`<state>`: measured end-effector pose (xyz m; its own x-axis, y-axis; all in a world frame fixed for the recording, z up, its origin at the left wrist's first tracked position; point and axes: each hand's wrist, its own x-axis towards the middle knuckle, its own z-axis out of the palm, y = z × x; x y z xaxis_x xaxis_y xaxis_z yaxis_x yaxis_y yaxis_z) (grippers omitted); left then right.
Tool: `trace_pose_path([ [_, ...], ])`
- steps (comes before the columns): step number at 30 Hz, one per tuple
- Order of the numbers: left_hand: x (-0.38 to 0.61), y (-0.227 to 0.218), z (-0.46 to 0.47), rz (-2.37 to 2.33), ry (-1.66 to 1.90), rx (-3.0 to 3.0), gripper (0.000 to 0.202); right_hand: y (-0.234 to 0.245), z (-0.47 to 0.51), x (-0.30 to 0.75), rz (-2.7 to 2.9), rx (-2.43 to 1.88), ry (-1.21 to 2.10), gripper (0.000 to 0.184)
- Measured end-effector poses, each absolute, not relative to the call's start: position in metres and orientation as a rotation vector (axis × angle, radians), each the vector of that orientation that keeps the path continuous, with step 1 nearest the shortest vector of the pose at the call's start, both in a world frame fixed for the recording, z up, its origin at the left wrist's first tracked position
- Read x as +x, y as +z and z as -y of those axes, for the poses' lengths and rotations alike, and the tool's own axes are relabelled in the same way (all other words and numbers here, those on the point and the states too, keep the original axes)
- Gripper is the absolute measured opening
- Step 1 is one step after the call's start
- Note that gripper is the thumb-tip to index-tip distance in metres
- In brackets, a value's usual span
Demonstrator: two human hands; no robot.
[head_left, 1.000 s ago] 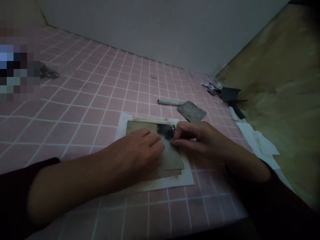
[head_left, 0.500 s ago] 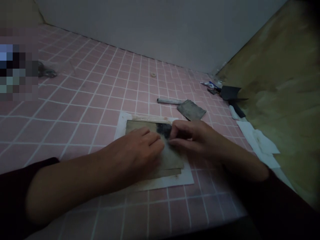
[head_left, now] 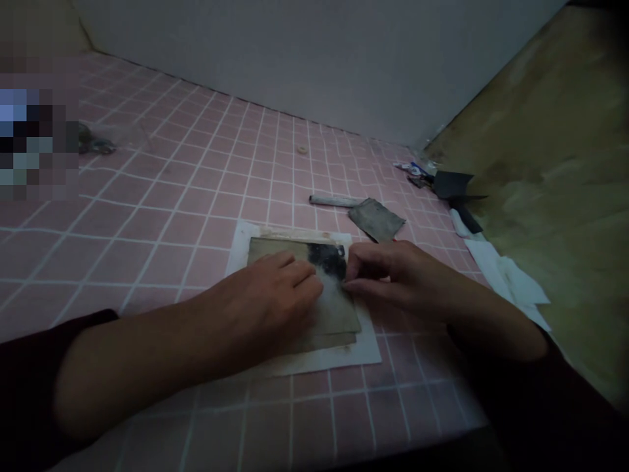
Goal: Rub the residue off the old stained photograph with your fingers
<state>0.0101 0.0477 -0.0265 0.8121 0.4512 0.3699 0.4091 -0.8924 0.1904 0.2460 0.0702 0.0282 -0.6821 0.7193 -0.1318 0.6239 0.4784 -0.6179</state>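
My left hand [head_left: 280, 295] lies over a worn grey-brown sheet [head_left: 339, 318], its fingers curled and close together and their tips hidden. A second layer shows beneath the sheet's lower edge. At the sheet's upper right is a black patch [head_left: 327, 255] with a pale, smudged border. Beside that patch, at the sheet's right edge, my right hand [head_left: 381, 265] is closed in a pinch; whatever its fingertips hold cannot be made out. Under the sheet is a larger piece of white paper [head_left: 368, 354], stained brown along its edges.
Past my right hand lie a grey folded piece [head_left: 377, 219] and a thin grey tube [head_left: 331, 200]. A small pale ring [head_left: 301, 150] sits farther back. Dark card [head_left: 452, 185] and white papers [head_left: 515, 278] line the right wall. The pink checked tablecloth [head_left: 162, 229] spreads around.
My right hand has moved a little to the right, uncovering more of the black patch. My left hand stays in place on the sheet.
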Motion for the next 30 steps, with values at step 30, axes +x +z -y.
trace_pose_path([
  [30,0.0117,-0.0222,-0.0473,-0.682,0.639,2.906,0.010,0.0296,-0.0720,0.2500,2.583,-1.206,1.047,0.013],
])
